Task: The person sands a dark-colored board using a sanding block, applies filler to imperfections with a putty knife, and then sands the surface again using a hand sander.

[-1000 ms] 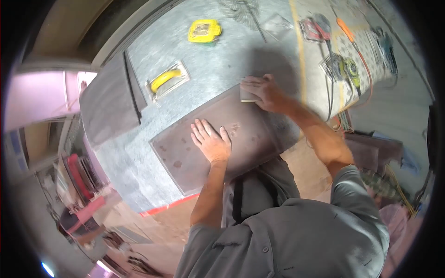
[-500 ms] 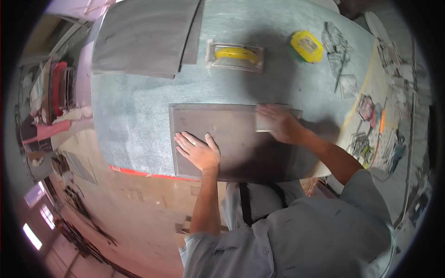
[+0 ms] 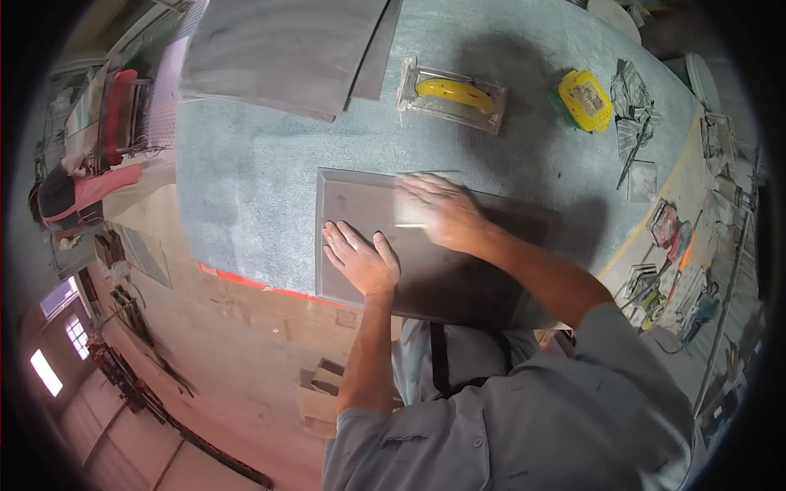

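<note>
A flat, brown-grey rectangular panel [image 3: 458,274] with a raised rim lies on the table in front of me. My left hand [image 3: 364,260] rests flat on its left part, fingers spread. Over the panel's upper middle, my right hand [image 3: 442,214] presses down on a pale rectangular sanding pad [image 3: 407,211]. Motion blurs that hand's fingers and the pad, and the palm hides part of the pad.
The blue-grey table [image 3: 246,180] carries stacked dark panels [image 3: 278,53], a yellow-handled hand sander [image 3: 454,94], a yellow-and-green container [image 3: 585,100] and a crumpled striped cloth [image 3: 634,102]. Several tools [image 3: 675,254] lie right. A person [image 3: 86,192] is at far left.
My right hand has slid left across the panel with the pad, closer to my left hand. My left hand stays flat on the panel. The whole view has shifted and turned slightly.
</note>
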Motion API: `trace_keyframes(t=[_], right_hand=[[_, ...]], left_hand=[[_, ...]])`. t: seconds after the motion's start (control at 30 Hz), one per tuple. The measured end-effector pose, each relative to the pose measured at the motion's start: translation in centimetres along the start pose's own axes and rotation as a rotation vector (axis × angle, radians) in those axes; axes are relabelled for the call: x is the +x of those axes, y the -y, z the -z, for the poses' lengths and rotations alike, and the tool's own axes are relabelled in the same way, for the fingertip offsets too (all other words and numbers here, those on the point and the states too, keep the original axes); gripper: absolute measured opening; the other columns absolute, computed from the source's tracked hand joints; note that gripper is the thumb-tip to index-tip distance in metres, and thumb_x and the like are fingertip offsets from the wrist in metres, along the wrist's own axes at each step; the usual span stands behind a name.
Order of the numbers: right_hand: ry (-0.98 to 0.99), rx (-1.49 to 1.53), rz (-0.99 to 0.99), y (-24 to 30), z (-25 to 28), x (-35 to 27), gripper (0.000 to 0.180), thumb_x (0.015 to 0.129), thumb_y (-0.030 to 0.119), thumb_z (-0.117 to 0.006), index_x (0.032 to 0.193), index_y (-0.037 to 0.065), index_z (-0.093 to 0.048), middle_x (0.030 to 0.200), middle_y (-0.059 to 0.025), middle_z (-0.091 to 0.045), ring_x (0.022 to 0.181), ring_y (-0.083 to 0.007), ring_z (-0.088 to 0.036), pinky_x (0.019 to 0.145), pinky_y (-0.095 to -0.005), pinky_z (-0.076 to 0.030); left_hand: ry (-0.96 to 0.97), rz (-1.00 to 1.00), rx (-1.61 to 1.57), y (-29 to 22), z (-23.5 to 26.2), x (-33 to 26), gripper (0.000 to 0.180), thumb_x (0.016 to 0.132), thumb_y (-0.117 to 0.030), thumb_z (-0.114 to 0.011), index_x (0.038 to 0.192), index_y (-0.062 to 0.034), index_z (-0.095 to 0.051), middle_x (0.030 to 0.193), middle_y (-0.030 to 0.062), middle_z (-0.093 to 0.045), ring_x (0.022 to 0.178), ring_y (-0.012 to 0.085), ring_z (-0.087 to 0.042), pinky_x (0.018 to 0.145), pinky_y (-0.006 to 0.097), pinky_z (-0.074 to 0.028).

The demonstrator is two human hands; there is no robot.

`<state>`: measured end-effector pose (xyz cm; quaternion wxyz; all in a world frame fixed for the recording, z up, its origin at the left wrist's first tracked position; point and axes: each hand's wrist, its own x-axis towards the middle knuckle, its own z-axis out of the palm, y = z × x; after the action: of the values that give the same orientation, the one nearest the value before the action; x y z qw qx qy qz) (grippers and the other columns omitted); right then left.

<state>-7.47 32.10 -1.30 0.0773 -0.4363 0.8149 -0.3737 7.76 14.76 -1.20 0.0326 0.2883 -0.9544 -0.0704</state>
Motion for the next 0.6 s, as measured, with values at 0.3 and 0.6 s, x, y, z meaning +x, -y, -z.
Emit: trace_keyframes(t=[0.3, 0.6], right_hand=[[0.107, -0.101, -0.178, -1.7, 7.7, -10.7, 0.071, 0.07, -0.008, -0.063, 0.141, -0.005, -0.069, 0.155, -0.0243, -0.062, 0.146, -0.0399, -0.058, 0.125, -0.0524, -0.044], [0.154, -0.178, -0.099, 3.9, -4.2, 5.8, 0.062, 0.09, 0.019, -0.068, 0.148, -0.003, -0.064, 0.159, -0.0197, -0.06, 0.149, -0.0315, -0.054, 0.13, -0.0453, -0.036]], left_hand=[[0.028, -0.027, 0.006, -1.4, 0.5, 0.3, 0.087, 0.103, -0.04, -0.059, 0.163, 0.0166, -0.032, 0.173, 0.0377, -0.028, 0.165, 0.0501, -0.022, 0.133, 0.063, -0.016], [-0.027, -0.014, 0.026, 0.3, -0.7, -0.3, 0.084, 0.109, -0.05, -0.047, 0.167, 0.0096, -0.032, 0.176, 0.0317, -0.028, 0.165, 0.0461, -0.024, 0.133, 0.061, -0.017]])
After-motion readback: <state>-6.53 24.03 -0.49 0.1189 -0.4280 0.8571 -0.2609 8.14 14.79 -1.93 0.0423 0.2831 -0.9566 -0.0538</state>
